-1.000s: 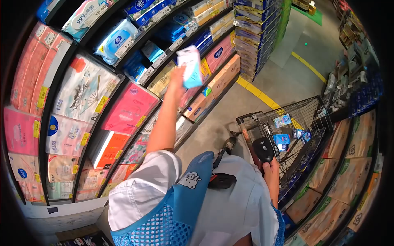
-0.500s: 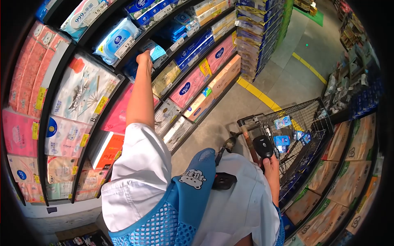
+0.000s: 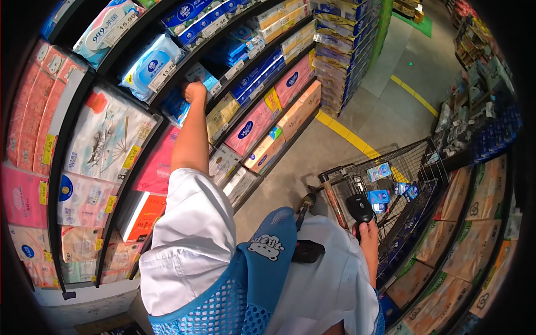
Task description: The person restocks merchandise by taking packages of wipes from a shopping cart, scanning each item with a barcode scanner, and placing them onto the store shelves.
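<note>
My left hand point(image 3: 195, 92) reaches into a shelf compartment, its fingers curled, and what they hold, if anything, is hidden. Just past the knuckles sits a light-blue tissue pack point(image 3: 209, 80). Small dark-blue packs point(image 3: 175, 107) lie on the near side of the wrist. Low at my right side, my right hand point(image 3: 367, 232) is closed around a black handheld scanner point(image 3: 359, 207). Beyond the scanner stands a wire shopping cart point(image 3: 422, 162), with a blue pack point(image 3: 378, 199) and a light-blue pack point(image 3: 379, 171) in it.
Wet-wipe packs point(image 3: 152, 67) sit on the shelf left of my reaching hand. Large tissue packs point(image 3: 106, 137) fill lower shelves. A tall stack of packs point(image 3: 341, 56) stands at the shelf end. More packs point(image 3: 455, 248) line the right side. Yellow floor tape point(image 3: 349, 134) crosses the aisle.
The view has shifted slightly, so the shelves appear lower and further left. My left hand has moved a little rightward against the shelf. My right hand still holds the scanner.
</note>
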A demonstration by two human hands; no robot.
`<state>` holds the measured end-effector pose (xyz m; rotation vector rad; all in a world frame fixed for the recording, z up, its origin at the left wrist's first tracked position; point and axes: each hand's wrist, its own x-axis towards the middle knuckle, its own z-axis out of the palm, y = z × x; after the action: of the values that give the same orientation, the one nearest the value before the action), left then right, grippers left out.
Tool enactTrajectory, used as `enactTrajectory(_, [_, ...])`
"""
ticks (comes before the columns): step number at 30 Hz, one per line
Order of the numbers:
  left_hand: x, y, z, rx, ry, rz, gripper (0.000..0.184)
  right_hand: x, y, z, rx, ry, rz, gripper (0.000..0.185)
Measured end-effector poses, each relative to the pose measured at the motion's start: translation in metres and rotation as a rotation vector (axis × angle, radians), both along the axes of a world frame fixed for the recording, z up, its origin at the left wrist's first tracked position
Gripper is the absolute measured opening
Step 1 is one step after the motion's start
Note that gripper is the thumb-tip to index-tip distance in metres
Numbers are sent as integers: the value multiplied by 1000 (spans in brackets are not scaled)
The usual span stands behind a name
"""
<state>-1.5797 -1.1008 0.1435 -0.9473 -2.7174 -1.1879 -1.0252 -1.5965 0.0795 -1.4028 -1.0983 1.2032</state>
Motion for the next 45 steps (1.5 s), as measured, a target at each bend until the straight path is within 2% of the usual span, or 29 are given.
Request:
enactTrajectory(1, [-6,1,-2,-101,15,10,71,0,0,1,-1,4,-3,56])
enactTrajectory(4, [-4,-13,-5,-197,208,-35,65,-1,3,2,-2,16,-12,57])
enactTrajectory(7, [15,-39,20,-271,123,-158,70,-4,5,4,-4,6,-1,57])
enactTrajectory(12, [35,-52,35,-303,159,-290,60,-5,9,1,9,-35,51,56])
enactTrajectory(22, [-1,-5,6,-404,175,-327,59,-8,8,-1,-51,9,79,50])
enactTrajectory(23, [-5,3,1,-393,162,-318,65,-7,6,-2,-57,8,70,49])
enactTrajectory(27, [-26,24,-16,-307,165,-360,114,-4,1,0,-76,6,28,50])
enactTrajectory(30, [-24,11,-13,-177,264,-440,112,0,-3,-4,-84,23,9,51])
enactTrajectory(33, [-16,1,-9,-223,209,-428,109,3,-4,-4,-61,0,-9,51])
enactTrajectory(34, [5,-18,8,-237,183,-387,97,3,-4,-4,-62,-1,-14,51])
enactTrajectory(37, [19,-29,25,-405,184,-300,79,2,-3,0,-58,3,-28,51])
enactTrajectory(38, [38,-50,26,-190,236,-277,59,1,-2,1,-53,9,-33,51])
enactTrajectory(40, [83,-94,22,156,520,-299,50,0,-3,-1,-52,16,-36,50])
enactTrajectory(41, [94,-109,14,334,594,-452,48,0,-3,-3,-54,18,-33,50])
enactTrajectory(42, [114,-126,3,394,612,-485,41,0,-3,-5,-58,21,-27,49])
enactTrajectory(44, [157,-172,-12,464,480,-749,33,0,0,-6,-69,52,-35,49])
enactTrajectory(45, [178,-194,-34,475,293,-863,35,-1,1,-6,-75,68,-36,49])
